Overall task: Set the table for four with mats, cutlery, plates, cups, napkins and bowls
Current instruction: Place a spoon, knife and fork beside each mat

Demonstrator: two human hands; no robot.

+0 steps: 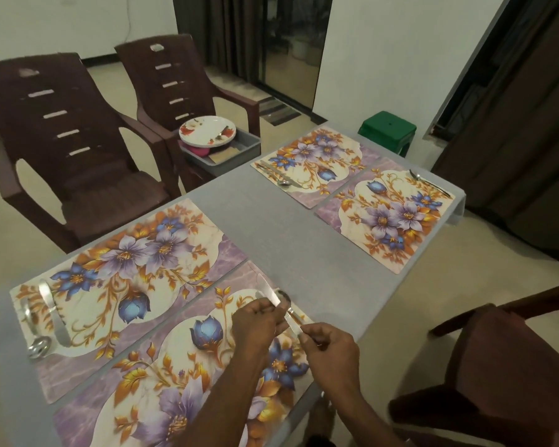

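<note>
1. Table (pixel 271 221), grey-topped, carried four floral mats; the near right mat (pixel 188 366) lay under both hands, the near left mat (pixel 126 269) beside it, and two far mats (pixel 307 162) lay well apart across the bare middle.
2. Chairs (pixel 62 150) stood at the far left; on the seat of one rested a grey tub (pixel 239 150) with a stack of plates (pixel 207 130) on top, not yet laid out.
3. Cutlery already lay on the near left mat (pixel 50 314) and on both far mats.
4. Left hand (pixel 259 327), fingers curled, pinched the knife (pixel 271 295) near the middle of its length; its blade pointed away towards the table's centre, along the mat's right edge.
5. Right hand (pixel 331 353) pinched the handle end of the same cutlery, so the long axis ran from it, up and leftward, to the left hand.
6. Spoon (pixel 284 296) showed its bowl just beside the blade; which hand held it could not be told. Judged step: laying this last set down parallel to the mat's edge.
</note>
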